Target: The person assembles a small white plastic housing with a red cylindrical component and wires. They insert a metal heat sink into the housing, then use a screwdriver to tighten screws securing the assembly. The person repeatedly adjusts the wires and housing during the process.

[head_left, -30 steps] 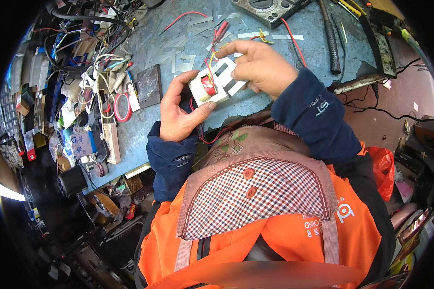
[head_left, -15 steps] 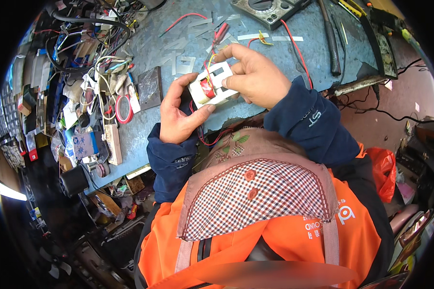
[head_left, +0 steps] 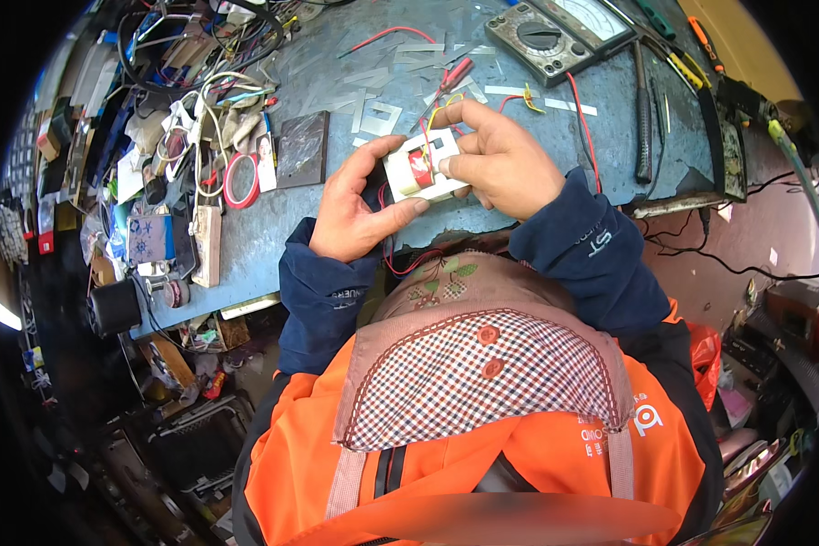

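Over the near side of the bench I hold a white plastic transformer bobbin (head_left: 442, 187), its coil wrapped in red tape (head_left: 419, 170). My left hand (head_left: 348, 214) grips its left side, with the thumb along the near edge and the fingers behind. My right hand (head_left: 511, 166) closes on the right side, thumb on the white frame and index finger curled at the far corner. Thin yellow wires rise from the coil. Red and dark wires hang below on the left. Beyond the bobbin lies a red clip (head_left: 455, 76) on a lead.
Thin metal strips (head_left: 379, 119) are scattered on the blue bench (head_left: 255, 250). An analog multimeter (head_left: 539, 38) sits far right, near a dark-handled tool (head_left: 643, 118). To the left are a dark plate (head_left: 302, 150), a red tape roll (head_left: 229, 182) and heaped cables (head_left: 211, 86).
The view has shifted, so the bench things stand farther right and more of the multimeter shows. Both hands keep hold of the bobbin, with little change in grip.
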Tool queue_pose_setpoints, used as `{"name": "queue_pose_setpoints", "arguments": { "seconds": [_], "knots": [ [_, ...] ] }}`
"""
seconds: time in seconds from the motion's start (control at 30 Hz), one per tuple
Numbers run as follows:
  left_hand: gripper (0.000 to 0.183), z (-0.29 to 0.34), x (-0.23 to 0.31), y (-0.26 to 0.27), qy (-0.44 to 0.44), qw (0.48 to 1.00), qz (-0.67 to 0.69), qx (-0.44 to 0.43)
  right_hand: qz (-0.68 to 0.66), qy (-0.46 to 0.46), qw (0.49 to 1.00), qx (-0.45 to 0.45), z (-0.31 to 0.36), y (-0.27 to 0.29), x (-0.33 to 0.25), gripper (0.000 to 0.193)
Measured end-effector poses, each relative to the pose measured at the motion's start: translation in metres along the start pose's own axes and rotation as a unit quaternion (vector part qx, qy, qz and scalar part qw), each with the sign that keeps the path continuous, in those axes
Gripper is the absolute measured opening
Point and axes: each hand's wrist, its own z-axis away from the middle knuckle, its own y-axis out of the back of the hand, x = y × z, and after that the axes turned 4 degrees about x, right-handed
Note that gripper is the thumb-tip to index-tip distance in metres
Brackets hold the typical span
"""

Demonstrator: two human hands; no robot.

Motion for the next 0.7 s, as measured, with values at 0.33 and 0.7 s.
{"name": "queue_pose_setpoints", "arguments": {
  "seconds": [0.33,0.7],
  "knots": [
    [0.081,0.001,-0.008,0.007,-0.052,0.996,-0.069,-0.010,0.019,0.015,0.998,-0.064,0.001,0.007,0.000,0.056],
    [0.111,0.006,-0.010,0.003,-0.048,0.997,0.053,-0.024,0.072,0.122,0.986,-0.089,-0.013,-0.006,0.031,0.046]
  ]
}}
